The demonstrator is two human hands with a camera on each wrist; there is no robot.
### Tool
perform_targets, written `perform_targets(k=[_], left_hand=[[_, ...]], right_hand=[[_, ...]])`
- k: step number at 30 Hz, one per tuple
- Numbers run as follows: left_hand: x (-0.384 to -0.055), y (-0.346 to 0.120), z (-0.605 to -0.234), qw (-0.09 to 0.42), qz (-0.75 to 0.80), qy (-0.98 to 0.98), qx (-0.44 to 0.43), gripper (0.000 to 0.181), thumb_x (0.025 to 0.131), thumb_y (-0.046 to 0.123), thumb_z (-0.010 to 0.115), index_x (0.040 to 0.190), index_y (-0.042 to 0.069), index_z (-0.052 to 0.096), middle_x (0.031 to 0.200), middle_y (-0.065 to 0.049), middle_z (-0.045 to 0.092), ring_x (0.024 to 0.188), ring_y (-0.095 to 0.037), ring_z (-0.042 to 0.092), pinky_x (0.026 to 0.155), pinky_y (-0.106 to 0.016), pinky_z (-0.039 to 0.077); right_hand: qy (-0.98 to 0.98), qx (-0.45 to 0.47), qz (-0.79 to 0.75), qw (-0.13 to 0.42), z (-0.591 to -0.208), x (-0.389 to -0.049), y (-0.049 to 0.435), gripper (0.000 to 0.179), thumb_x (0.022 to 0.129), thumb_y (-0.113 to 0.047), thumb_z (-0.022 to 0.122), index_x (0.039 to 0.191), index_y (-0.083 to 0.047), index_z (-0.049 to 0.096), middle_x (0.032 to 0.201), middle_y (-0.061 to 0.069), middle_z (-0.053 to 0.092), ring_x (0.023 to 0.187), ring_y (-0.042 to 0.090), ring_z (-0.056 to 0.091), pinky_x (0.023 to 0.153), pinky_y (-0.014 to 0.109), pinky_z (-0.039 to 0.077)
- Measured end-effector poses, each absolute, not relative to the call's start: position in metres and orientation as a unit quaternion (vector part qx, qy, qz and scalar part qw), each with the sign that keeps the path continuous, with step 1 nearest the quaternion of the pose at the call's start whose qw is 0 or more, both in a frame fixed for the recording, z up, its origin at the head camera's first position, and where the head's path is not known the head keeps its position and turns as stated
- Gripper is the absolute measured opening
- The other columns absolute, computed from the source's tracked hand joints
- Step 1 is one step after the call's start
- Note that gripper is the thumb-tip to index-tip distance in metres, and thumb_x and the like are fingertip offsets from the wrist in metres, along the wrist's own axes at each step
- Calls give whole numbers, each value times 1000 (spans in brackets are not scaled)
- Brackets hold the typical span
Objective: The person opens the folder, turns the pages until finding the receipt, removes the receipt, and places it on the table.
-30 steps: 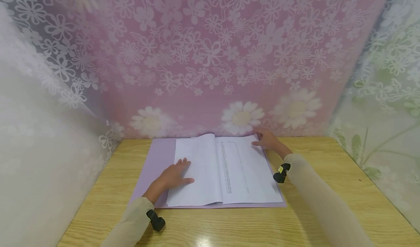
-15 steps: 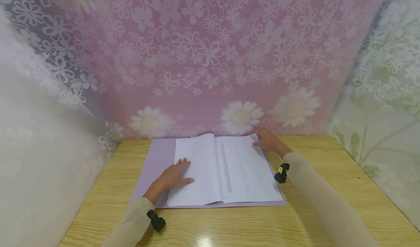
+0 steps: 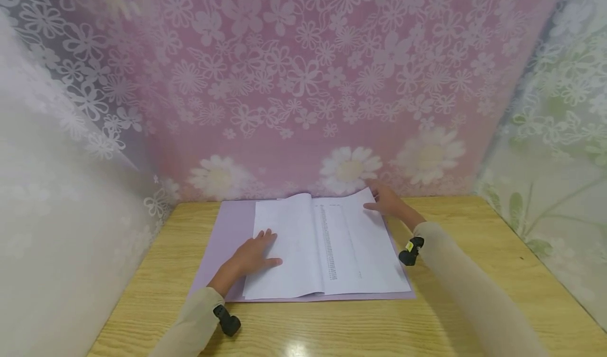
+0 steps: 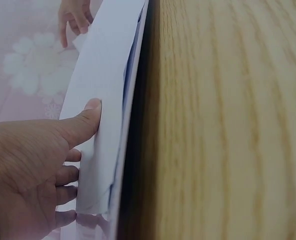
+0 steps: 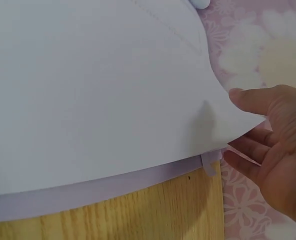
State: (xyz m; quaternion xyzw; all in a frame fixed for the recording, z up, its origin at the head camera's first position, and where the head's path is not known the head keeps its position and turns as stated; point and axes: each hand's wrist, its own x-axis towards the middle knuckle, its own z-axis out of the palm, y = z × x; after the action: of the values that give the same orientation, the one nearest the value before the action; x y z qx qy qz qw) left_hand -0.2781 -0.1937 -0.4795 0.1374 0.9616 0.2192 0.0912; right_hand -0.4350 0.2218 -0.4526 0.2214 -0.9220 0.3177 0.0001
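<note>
A lilac folder (image 3: 233,215) lies open on the table, carrying an opened stack of white sheets. My left hand (image 3: 253,256) rests with spread fingers on the plain left page (image 3: 294,241); in the left wrist view, the thumb (image 4: 85,122) lies over the paper. The right page (image 3: 374,251) bears columns of small print, too small to read. At its far right corner is my right hand (image 5: 283,145), thumb above the paper and fingers beneath it. That corner (image 5: 250,120) is raised between them, with a wide gap from thumb to fingers.
A wooden table (image 3: 332,328) extends around the folder. Behind stands a pink flowered backdrop (image 3: 284,93), close to the folder's far edge. Pale patterned sheets (image 3: 61,230) flank both sides. A dark camera (image 3: 227,320) sits on each wrist.
The right page's far corner has risen slightly at my right hand. My left hand stays in place on the left page.
</note>
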Motion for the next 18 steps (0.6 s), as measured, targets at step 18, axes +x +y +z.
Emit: perform_targets(k=[18], left_hand=[[-273,-190,-472,88,227,960,142,79,95,45,70,156,6,40,166,-20,29,155,-41,25,122,-62,26]], right_hand=[[-821,239,496,-149,-431,-381,256,52,109,-19,49,152,8,38,137,37,53,97,26,74,84,40,63]])
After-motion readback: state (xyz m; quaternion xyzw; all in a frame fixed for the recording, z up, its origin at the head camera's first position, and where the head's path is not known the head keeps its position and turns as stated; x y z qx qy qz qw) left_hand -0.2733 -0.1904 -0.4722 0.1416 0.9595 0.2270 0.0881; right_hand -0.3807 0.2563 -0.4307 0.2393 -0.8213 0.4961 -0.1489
